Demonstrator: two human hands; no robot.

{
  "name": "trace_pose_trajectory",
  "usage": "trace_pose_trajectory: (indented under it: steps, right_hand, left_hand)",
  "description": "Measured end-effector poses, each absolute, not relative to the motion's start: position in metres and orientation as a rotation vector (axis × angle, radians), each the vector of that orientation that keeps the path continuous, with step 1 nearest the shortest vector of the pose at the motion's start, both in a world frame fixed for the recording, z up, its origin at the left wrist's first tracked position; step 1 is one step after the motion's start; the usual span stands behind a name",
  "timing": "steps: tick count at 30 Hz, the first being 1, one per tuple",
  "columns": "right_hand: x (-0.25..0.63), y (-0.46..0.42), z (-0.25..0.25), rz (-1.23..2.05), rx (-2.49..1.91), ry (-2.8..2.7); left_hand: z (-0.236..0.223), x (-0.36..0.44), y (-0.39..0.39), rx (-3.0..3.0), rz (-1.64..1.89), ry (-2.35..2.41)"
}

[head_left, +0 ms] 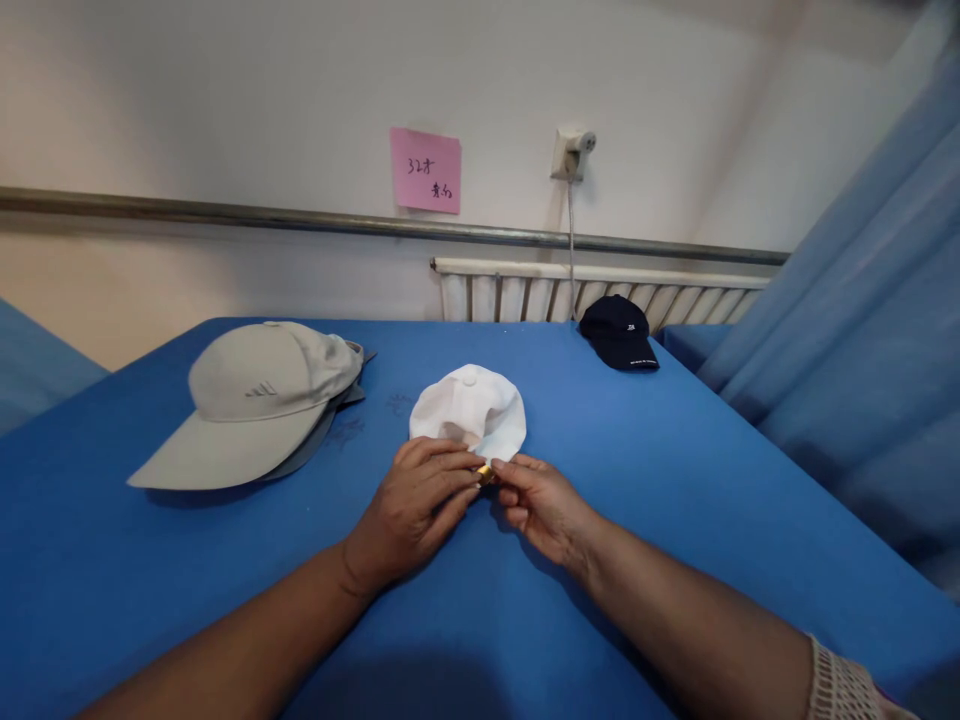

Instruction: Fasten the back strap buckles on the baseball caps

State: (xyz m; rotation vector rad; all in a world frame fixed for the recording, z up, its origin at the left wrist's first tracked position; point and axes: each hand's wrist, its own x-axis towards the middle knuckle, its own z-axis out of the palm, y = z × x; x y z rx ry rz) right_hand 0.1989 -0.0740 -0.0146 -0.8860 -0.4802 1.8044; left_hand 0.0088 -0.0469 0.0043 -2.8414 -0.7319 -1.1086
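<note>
A white cap (469, 405) lies crown up on the blue table, its near edge between my hands and its crown partly sunken. A small gold-coloured metal piece (485, 473), like a strap buckle, shows at that near edge. My left hand (420, 500) lies over the near-left edge, its fingers reaching to the gold piece; the thumb side is low against the cap. My right hand (544, 505) is closed in a pinch at the near-right edge beside the gold piece. The cap's brim is not visible, and the fingers hide part of the strap.
At the left, a light grey cap (255, 385) lies stacked on darker ones. A navy cap (619, 333) sits near the far right corner. Behind are a radiator (525, 290), a metal rail (300, 217) and a plugged-in cable. A blue curtain (847, 350) hangs at the right.
</note>
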Motion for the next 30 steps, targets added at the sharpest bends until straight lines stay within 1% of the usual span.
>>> trace_pose_trajectory:
  steps: [3,5,11,19,30]
  right_hand:
    - [0.2,-0.07,-0.019,1.726,-0.909,-0.585]
    - [0.2,-0.07,-0.02,1.69,-0.928,-0.648]
    - [0.2,-0.072,-0.021,1.679,-0.964,-0.706]
    - [0.198,-0.074,-0.018,1.622,-1.022,-0.802]
    - [0.186,-0.077,-0.026,1.384,-1.188,-0.936]
  left_hand:
    - [0.001,0.007,-0.045,-2.826,-1.184,-0.879]
    - [-0.001,0.009,-0.043,-2.851,-1.169,-0.94]
    - [-0.003,0.015,-0.039,-2.943,-1.167,-1.063]
    - [-0.007,0.013,-0.036,-2.961,-1.258,-1.131]
    - [-0.01,0.019,-0.036,-2.971,-1.203,-1.108]
